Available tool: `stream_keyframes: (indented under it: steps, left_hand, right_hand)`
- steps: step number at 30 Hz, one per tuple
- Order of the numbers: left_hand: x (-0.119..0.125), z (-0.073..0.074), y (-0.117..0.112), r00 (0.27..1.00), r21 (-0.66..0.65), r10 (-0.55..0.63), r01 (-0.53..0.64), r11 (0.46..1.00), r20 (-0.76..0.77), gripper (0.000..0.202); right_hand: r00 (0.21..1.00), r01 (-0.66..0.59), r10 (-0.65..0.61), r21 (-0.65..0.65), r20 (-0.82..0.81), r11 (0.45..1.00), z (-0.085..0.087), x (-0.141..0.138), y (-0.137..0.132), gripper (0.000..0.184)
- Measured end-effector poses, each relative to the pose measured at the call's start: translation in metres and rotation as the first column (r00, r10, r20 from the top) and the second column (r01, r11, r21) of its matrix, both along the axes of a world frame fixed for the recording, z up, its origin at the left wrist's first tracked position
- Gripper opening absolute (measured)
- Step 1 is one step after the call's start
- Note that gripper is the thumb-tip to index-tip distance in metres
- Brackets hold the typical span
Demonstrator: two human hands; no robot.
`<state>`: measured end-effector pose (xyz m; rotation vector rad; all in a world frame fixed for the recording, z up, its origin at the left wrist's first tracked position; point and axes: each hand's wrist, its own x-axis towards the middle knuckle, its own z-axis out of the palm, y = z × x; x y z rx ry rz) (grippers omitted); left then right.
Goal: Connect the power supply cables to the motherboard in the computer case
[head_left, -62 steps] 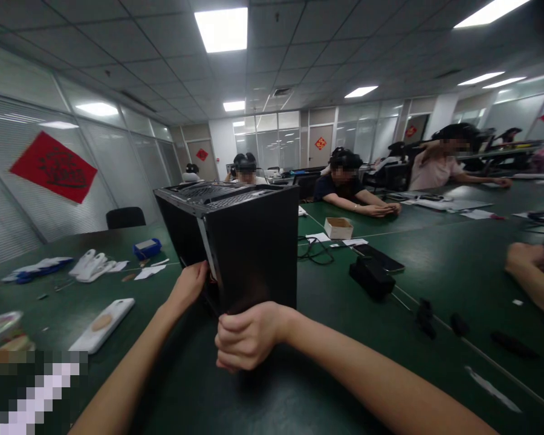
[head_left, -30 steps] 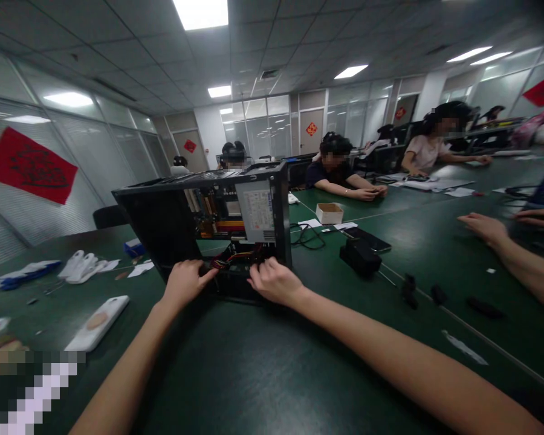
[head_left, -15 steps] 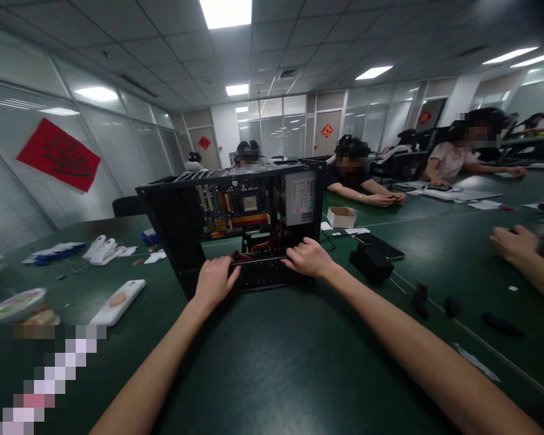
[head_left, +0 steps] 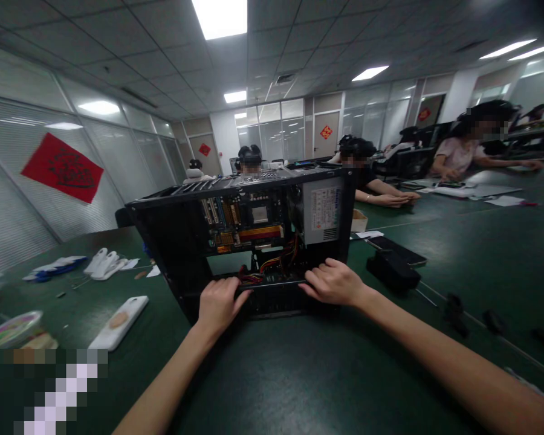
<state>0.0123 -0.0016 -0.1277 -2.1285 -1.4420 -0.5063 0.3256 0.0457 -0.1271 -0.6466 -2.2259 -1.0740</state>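
A black computer case [head_left: 172,241] stands upright on the green table [head_left: 276,374], its open side facing me. Inside I see the motherboard [head_left: 245,220], a grey power supply [head_left: 324,208] at the upper right and red and orange cables [head_left: 276,266] near the bottom. My left hand [head_left: 217,305] grips the case's lower front rim at the left, fingers curled over it. My right hand [head_left: 333,283] holds the same rim further right, fingers bent over the edge.
A white phone case [head_left: 118,321] lies left of the computer, with white and blue items [head_left: 102,263] behind it. A black box [head_left: 392,270] and a dark phone [head_left: 396,249] lie to the right, small black parts [head_left: 453,305] beyond. Several people sit at the far tables.
The case has been turned so that its open side faces me instead of a closed panel. Both hands moved onto its lower rim. A neighbour's hands at the right have left the view.
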Motion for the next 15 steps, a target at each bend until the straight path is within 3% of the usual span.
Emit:
stream_keyframes:
  steps: [10, 15]
  left_hand:
    - [0.007, 0.001, -0.007, 1.000, 0.007, 0.002, -0.002, 1.000, -0.011, 0.034]
    - [0.010, 0.002, -0.009, 1.000, -0.001, -0.004, 0.004, 1.000, 0.017, 0.040]
  right_hand:
    - [0.997, 0.073, -0.073, 0.007, 0.034, 0.997, 0.000, 0.002, -0.005, 0.039]
    - [0.988, 0.156, -0.154, -0.125, 0.032, 0.980, 0.006, -0.001, -0.015, 0.044]
